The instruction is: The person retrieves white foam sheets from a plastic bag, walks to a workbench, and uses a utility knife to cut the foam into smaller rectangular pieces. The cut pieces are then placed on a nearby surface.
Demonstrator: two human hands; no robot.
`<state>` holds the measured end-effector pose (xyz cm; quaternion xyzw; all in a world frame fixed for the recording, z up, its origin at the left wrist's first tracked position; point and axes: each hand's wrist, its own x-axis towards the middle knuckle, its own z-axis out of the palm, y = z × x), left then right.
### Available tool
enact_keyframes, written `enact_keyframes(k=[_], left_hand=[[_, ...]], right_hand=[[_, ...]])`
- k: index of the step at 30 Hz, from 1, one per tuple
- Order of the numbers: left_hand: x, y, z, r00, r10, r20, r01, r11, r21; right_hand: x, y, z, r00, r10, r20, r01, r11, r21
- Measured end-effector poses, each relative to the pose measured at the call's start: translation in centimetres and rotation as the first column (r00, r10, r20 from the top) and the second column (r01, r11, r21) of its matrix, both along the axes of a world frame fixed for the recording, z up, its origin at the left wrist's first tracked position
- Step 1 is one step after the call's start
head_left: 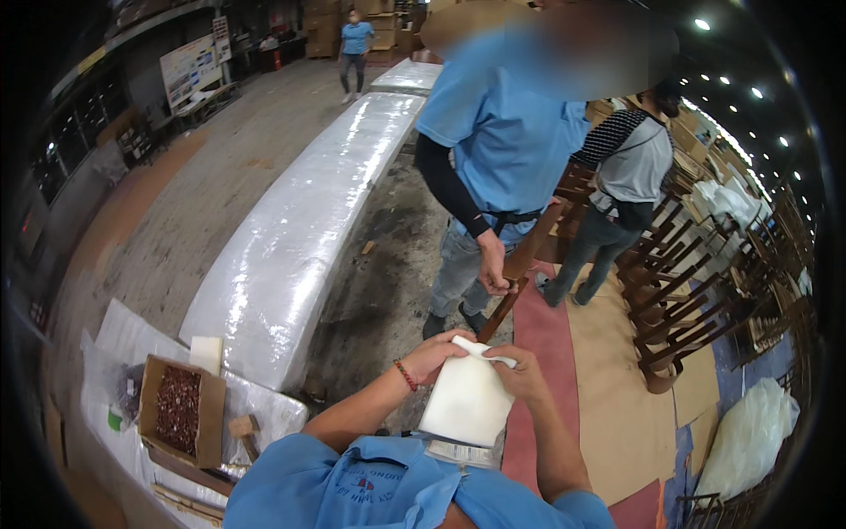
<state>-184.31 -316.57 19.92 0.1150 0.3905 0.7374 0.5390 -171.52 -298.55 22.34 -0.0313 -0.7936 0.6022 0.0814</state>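
Both my hands hold a white foam sheet (465, 401) upright in front of my chest. My left hand (434, 355) grips its top left corner; a red bead bracelet circles that wrist. My right hand (522, 372) pinches the folded top right corner. Facing me, a person in a blue shirt (507, 132) grips a brown wooden chair part (520, 278) with one hand.
A long white plastic-wrapped bundle (300, 229) runs along the floor at left. An open cardboard box of small brown pieces (181, 410) and a wooden mallet (244, 430) sit at lower left. Stacked wooden chairs (696, 282) stand at right, and two more people stand farther off.
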Motion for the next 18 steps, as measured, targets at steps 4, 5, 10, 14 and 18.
enact_keyframes(k=[4,5,10,14,18], left_hand=[[0.1,-0.2,0.3,0.997,-0.059,-0.049,0.06,0.998,0.023],[0.0,-0.1,0.4,0.996,-0.065,-0.058,0.066,0.998,0.014],[0.0,0.7,0.4,0.995,-0.042,-0.093,0.034,0.996,-0.081],[0.1,0.9,0.3,0.996,-0.061,-0.07,0.055,0.995,-0.086],[0.2,0.9,0.4,0.991,-0.088,-0.097,0.078,0.992,-0.102]], right_hand=[[0.1,0.2,0.2,0.998,-0.009,0.06,0.006,0.999,0.049],[0.1,0.3,0.3,0.998,-0.008,0.056,0.006,0.999,0.045],[0.1,0.5,0.7,0.999,-0.02,0.033,0.017,0.996,0.091],[0.4,1.1,1.1,0.996,0.057,0.068,-0.067,0.987,0.149],[1.0,1.6,2.0,0.983,0.117,0.145,-0.121,0.993,0.016]])
